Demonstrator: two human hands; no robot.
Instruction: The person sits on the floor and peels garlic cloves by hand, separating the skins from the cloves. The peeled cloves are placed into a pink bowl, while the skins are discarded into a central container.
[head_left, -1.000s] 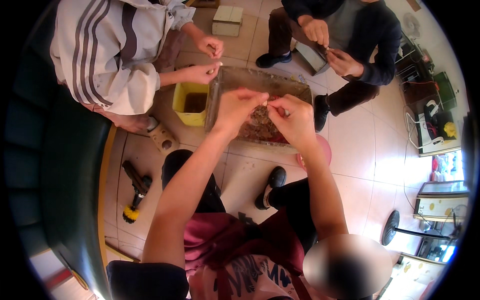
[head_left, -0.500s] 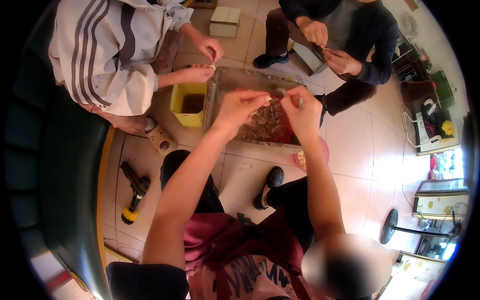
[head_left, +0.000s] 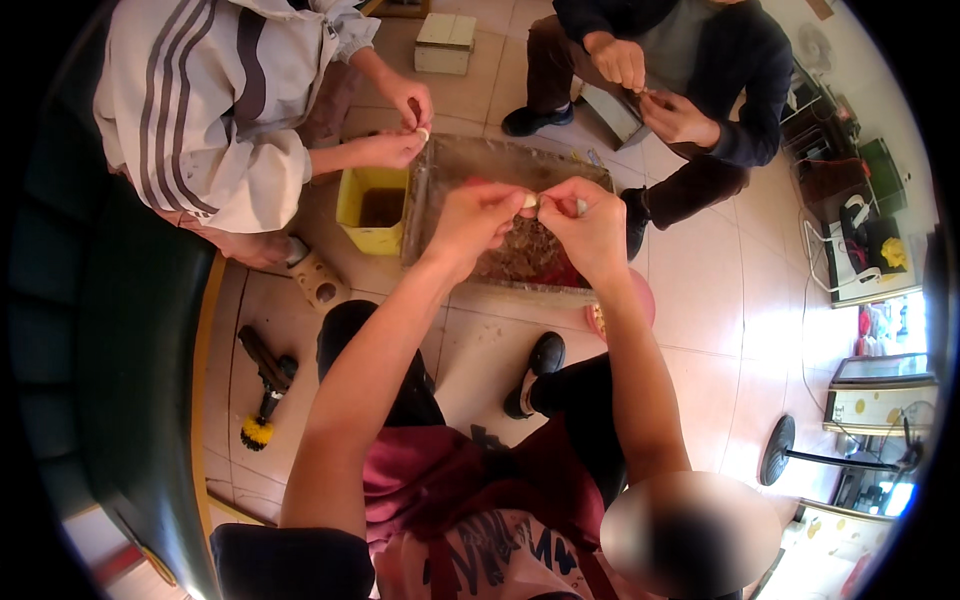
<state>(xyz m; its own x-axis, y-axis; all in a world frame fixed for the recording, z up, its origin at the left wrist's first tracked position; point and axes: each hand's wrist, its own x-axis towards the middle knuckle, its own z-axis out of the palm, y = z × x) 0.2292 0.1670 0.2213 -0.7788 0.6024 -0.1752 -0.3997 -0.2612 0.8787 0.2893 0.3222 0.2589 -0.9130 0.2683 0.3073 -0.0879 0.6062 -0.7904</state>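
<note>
1. Pale floor tiles (head_left: 700,320) run through the whole room, shiny over on the right where the light hits, with thin dark joints between them. Fisheye view, so everything bends near the rim.

2. Left side is mostly a dark green padded seat (head_left: 135,350) with a wood-coloured edge. On the tiles next to it lies a dark handheld tool (head_left: 262,358) with a yellow round brush (head_left: 257,432) at its end.

3. Right side is kinda cluttered: shelves and gear along the wall, a bunched yellow thing (head_left: 893,252), a loose cable on the floor, plus a black round stand base (head_left: 778,450) with a pole.

4. Up top there's a pale box (head_left: 445,45) sitting on the tiles. Two other people are seated around the work: one in a white jacket (head_left: 225,120) with dark stripes, one in a dark jacket (head_left: 755,95), both with their fingers together.

5. Middle of it all: a worn rectangular tub (head_left: 415,200) with brown flaky scraps (head_left: 530,250) and something red inside. Yellow bucket (head_left: 375,240) just left of it, pink bowl (head_left: 642,298) near its lower right corner, partly behind the forearm.

6. Hands: the left hand (head_left: 472,222) pinches a small pale piece (head_left: 529,201) over the tub. The right hand (head_left: 592,228) has thumb and finger right by that piece's end; can't tell if they're gripping it.
</note>
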